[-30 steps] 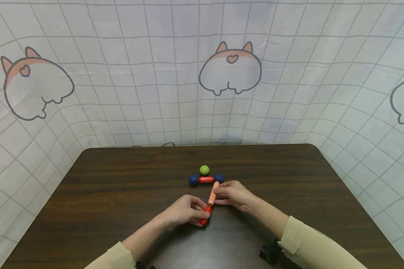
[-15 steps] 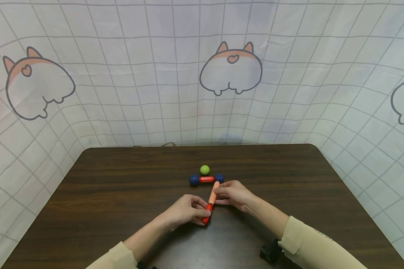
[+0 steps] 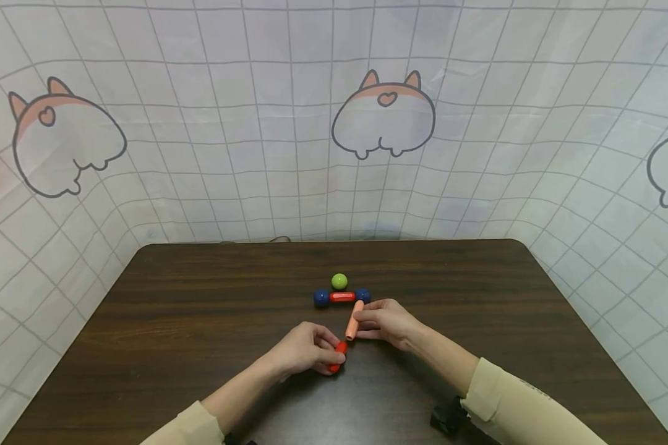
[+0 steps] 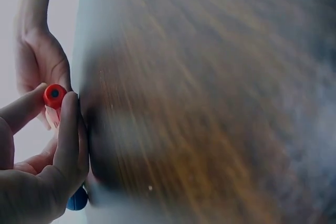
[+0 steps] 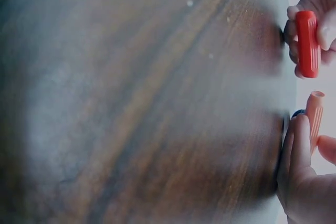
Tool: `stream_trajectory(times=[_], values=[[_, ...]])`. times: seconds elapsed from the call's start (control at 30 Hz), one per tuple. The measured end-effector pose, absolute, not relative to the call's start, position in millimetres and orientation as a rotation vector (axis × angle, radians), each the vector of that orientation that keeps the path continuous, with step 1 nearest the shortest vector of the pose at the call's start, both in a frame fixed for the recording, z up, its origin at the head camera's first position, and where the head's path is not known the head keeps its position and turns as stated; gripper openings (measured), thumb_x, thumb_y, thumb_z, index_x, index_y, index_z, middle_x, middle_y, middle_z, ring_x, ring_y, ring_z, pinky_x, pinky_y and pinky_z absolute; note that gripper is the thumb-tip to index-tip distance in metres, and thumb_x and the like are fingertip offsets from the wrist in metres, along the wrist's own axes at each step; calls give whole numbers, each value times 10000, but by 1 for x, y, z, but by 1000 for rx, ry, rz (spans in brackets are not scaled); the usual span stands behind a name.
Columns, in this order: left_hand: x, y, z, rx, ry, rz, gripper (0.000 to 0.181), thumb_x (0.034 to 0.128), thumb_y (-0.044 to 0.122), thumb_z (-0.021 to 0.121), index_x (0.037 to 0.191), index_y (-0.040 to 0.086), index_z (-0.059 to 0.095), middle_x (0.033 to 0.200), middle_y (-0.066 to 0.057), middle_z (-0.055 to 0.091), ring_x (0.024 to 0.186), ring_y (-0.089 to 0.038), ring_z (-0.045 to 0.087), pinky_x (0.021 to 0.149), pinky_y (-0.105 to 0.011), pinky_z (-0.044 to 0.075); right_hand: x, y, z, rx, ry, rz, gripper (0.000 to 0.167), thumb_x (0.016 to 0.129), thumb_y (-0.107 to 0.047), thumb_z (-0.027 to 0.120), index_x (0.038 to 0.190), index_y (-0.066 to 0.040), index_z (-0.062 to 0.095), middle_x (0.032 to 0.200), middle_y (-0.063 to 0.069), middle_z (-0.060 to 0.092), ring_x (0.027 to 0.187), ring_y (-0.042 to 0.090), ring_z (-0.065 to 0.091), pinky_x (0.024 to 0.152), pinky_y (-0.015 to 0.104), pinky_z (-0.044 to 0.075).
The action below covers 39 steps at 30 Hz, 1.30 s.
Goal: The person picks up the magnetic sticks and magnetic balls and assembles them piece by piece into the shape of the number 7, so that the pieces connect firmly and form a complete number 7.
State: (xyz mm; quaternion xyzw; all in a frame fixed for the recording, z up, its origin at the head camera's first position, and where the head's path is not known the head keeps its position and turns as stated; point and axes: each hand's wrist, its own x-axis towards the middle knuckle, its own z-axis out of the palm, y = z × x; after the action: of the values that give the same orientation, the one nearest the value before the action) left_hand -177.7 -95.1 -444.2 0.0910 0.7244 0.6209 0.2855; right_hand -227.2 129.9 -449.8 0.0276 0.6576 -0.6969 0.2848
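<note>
My left hand [image 3: 306, 351] pinches a short red ribbed rod [image 5: 307, 44] between thumb and fingers. A round hole shows in the rod's end in the left wrist view. My right hand [image 3: 386, 322] holds a peach-coloured ribbed rod [image 3: 354, 320], tilted, its hollow near end facing the red rod. A gap separates the two rods in the right wrist view. The far end of the peach rod meets or overlaps the right blue ball [image 3: 362, 295]; whether they are joined I cannot tell. Another red rod [image 3: 342, 297] lies between that ball and the left blue ball [image 3: 321, 298].
Just behind the red rod and blue balls sits a green ball [image 3: 339, 282]. All of it stands on a dark wood-grain table [image 3: 200, 296]. A white gridded cloth [image 3: 256, 154] with cartoon prints hangs around the back and sides.
Half a second ago the left hand's red rod met the peach rod end to end. Now it has drawn back toward me and they are apart. The right hand has stayed nearly still.
</note>
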Motion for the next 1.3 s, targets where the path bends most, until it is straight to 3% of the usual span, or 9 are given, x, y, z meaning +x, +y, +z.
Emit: stream_trajectory(times=[0.5, 0.87, 1.13, 1.3], values=[[-177, -100, -448, 308, 2259, 1426, 234, 853, 101, 848, 975, -7, 681, 732, -63, 679, 555, -165, 674, 547, -323, 576, -229, 129, -449, 77, 1767, -1846, 405, 1021, -74, 630, 1310, 183, 509, 1134, 206, 647, 941, 219, 711, 874, 364, 566], [-177, -102, -447, 460, 2450, 1261, 163, 838, 124, 861, 878, 85, 708, 672, 0, 657, 521, -118, 591, 502, -302, 512, -229, 129, -450, 78, 1752, -1855, 379, 1025, -77, 617, 1297, 171, 526, 1110, 195, 656, 935, 222, 717, 872, 361, 566], [-178, -104, -441, 529, 2508, 1165, 85, 843, 143, 862, 873, 172, 788, 700, 50, 657, 552, -93, 578, 522, -291, 462, -229, 130, -450, 79, 1761, -1853, 390, 1022, -74, 624, 1302, 177, 518, 1135, 204, 641, 934, 218, 711, 879, 367, 565], [-180, -104, -437, 550, 2533, 1112, 116, 855, 78, 835, 927, 166, 816, 829, 58, 671, 632, -115, 574, 582, -297, 465, -231, 129, -451, 99, 1758, -1851, 391, 1023, -76, 627, 1311, 166, 521, 1142, 201, 639, 928, 208, 713, 873, 363, 566]])
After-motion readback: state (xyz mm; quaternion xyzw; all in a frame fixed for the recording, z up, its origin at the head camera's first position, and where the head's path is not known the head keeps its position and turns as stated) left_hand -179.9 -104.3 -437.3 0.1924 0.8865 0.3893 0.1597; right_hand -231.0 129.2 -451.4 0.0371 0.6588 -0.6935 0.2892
